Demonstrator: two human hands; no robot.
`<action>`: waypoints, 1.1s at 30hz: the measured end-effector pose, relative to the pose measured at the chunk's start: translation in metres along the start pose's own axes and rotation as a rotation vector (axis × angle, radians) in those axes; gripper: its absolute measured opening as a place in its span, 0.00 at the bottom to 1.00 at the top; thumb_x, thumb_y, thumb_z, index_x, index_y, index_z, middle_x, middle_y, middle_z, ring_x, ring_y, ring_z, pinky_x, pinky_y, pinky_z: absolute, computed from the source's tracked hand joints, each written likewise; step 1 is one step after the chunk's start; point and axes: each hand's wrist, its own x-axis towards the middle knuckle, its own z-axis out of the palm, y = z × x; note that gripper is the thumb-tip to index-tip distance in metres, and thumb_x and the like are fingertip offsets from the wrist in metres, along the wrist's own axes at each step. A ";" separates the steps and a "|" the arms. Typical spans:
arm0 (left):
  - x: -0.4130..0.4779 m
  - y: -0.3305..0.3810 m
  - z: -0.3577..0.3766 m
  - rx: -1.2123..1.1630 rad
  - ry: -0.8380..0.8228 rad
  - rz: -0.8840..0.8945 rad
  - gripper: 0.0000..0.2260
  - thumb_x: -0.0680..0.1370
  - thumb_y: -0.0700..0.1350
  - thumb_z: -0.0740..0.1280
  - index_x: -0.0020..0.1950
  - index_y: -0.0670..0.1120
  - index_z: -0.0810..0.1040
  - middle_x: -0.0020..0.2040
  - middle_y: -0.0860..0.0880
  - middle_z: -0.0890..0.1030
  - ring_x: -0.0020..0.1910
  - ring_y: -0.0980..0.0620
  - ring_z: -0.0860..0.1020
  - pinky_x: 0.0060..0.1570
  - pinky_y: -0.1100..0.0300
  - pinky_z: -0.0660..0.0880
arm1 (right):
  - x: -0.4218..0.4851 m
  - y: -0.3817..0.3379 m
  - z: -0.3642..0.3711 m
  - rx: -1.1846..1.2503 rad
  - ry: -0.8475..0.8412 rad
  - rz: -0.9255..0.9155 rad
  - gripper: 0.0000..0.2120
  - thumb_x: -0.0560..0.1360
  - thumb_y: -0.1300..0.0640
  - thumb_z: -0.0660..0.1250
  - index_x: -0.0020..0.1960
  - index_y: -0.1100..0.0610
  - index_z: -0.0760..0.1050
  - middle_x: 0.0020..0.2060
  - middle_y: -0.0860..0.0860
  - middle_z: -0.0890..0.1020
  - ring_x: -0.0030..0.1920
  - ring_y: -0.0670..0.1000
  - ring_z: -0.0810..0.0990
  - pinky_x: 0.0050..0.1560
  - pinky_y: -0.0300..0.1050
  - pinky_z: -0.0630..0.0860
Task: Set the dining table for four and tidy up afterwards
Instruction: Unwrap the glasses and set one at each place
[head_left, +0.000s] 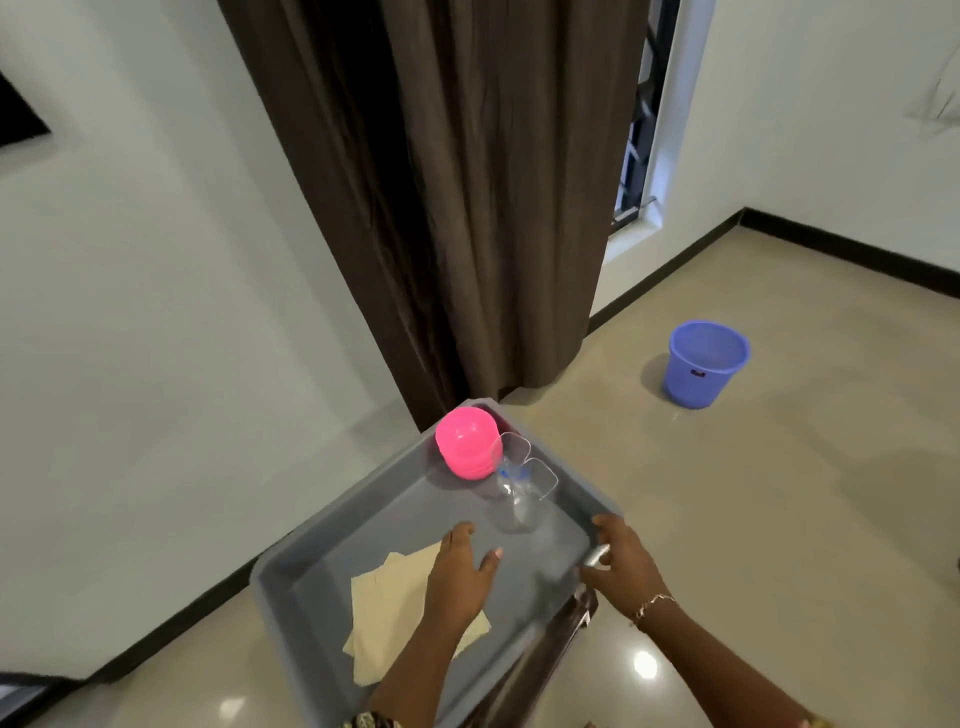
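Observation:
A grey plastic tray (311, 551) rests on a dark stand in front of me. In its far corner stands a stack of pink bowls (464, 448), upside down. Two clear glasses (522, 486) lie beside the stack. Several beige napkins (387, 613) lie on the tray's near side. My left hand (460, 571) hovers over the tray with fingers spread and relaxed, partly covering the napkins. My right hand (621, 564) is at the tray's right rim, fingers curled round a small shiny silver thing (596, 557) that is too blurred to name.
A blue bucket (704, 364) stands on the tiled floor to the right. A brown curtain (467, 208) hangs behind the tray next to a window. White walls with a black skirting board close the room on the left and right.

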 end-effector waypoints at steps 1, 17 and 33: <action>0.010 -0.001 0.001 -0.002 -0.003 -0.019 0.21 0.79 0.46 0.63 0.70 0.40 0.65 0.69 0.44 0.69 0.68 0.48 0.68 0.63 0.63 0.61 | 0.013 0.001 0.003 -0.004 -0.011 0.023 0.32 0.68 0.60 0.73 0.68 0.58 0.62 0.61 0.58 0.70 0.54 0.54 0.75 0.56 0.45 0.73; 0.140 -0.034 0.042 -0.019 -0.127 -0.110 0.25 0.77 0.42 0.67 0.72 0.42 0.64 0.70 0.45 0.69 0.69 0.48 0.69 0.65 0.60 0.66 | 0.143 0.011 0.095 0.288 0.175 0.221 0.42 0.60 0.60 0.79 0.69 0.55 0.62 0.61 0.53 0.74 0.61 0.56 0.74 0.61 0.49 0.72; 0.168 0.031 0.104 -0.441 0.206 -0.254 0.33 0.71 0.43 0.73 0.72 0.42 0.61 0.67 0.39 0.71 0.64 0.39 0.72 0.60 0.53 0.69 | 0.088 0.019 -0.009 0.271 0.246 0.005 0.30 0.61 0.52 0.78 0.56 0.43 0.66 0.51 0.36 0.77 0.51 0.34 0.76 0.47 0.32 0.74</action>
